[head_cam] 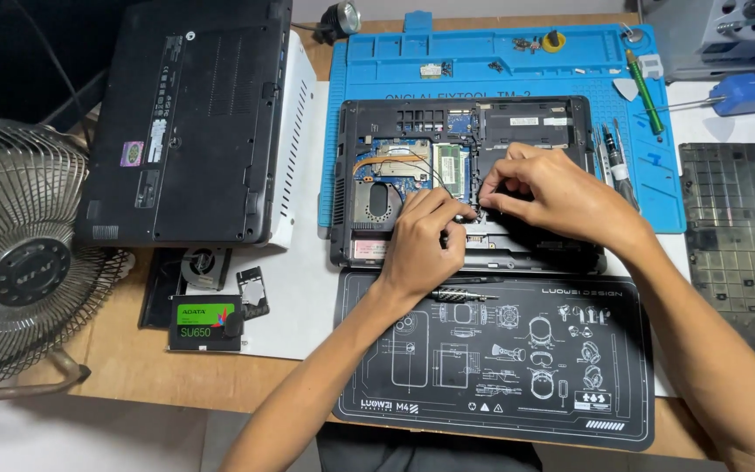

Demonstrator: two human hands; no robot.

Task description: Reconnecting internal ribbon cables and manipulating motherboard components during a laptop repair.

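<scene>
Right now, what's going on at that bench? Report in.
Left hand holding a thin tool, right hand pinching beside it. Both inside the opened laptop. Nothing blocking the hands.

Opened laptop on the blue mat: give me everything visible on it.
The opened laptop lies flat, underside up, bottom cover off, on the blue mat. Its black plastic frame surrounds a blue circuit board, a copper heat pipe, a round fan recess at lower left and a green memory module near the middle. Thin black wires cross the board. The left hand and right hand both rest on its lower middle, fingertips pinched together; what they pinch is hidden.
</scene>
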